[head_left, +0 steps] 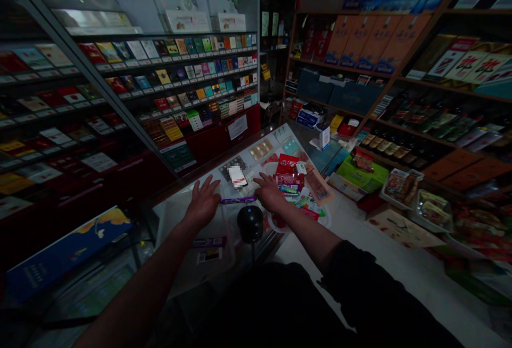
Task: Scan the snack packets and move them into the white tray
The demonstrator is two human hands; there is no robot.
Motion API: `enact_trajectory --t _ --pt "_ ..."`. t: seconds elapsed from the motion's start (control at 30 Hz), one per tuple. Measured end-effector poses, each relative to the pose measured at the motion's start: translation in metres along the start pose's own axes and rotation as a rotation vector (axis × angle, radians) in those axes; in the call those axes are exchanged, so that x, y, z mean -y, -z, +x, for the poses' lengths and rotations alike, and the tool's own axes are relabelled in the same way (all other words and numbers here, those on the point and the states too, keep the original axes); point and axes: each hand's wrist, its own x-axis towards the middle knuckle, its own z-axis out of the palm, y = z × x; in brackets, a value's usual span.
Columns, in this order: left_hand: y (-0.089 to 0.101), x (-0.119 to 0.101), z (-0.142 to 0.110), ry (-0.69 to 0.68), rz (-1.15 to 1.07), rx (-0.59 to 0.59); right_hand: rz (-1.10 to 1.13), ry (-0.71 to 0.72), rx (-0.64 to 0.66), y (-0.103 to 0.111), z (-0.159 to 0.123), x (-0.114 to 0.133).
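Observation:
A slim purple snack packet [238,200] spans the gap between my two hands above the glass counter. My left hand [203,202] grips its left end near the thumb, the other fingers stretched out. At the packet's right end is my right hand [270,192], pinching it with some fingers extended. Just below the packet stands a black scanner [250,222] with a round head. A translucent plastic bin [172,238] lies under my left forearm, with a purple packet [210,242] and a small dark-and-white packet inside. Beside my right wrist, a white basket [326,219] holds several colourful snack packets [288,164].
A blurred white-and-red item [237,175] lies beyond my hands. Cigarette shelves [180,65] line the left wall. Bottles and boxed goods fill the right shelves [400,78]. A long blue box [68,249] sits at left; snack trays [432,209] stand at right.

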Motion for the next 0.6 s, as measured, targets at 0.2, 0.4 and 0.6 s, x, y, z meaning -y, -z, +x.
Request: enact_trajectory --t 0.2,0.4,0.6 --pt "0.002 0.013 -0.007 0.022 -0.001 -0.009 0.002 0.018 0.021 0.006 0.013 0.014" --pt "0.002 0.027 -0.023 0.085 0.018 0.0 -0.019 0.081 0.041 0.007 0.025 0.036" --pt "0.003 0.04 -0.044 0.141 0.032 0.044 -0.046 0.133 0.093 0.006 0.04 0.064"
